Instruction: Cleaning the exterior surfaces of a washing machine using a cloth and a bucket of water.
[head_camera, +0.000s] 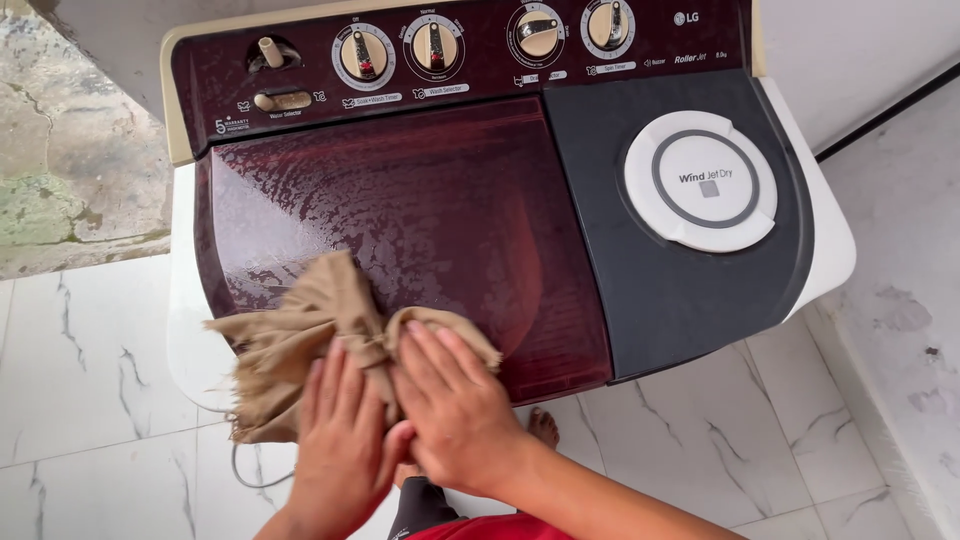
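tan cloth (300, 335) on maroon lid (420, 200) | left hand (340, 440), right hand (455, 400) above | fingers flat, pressing cloth

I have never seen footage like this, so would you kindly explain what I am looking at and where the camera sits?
The single picture comes from a camera worn on a person's head, looking down at their own hands. Below is a twin-tub washing machine on a white marble-patterned floor. Its dark red lid is wet, and beside it is a dark grey lid with a round white cap. Four dials line the back panel. The left hand and right hand both press a crumpled tan cloth flat against the red lid's front edge. A bare foot shows beneath.
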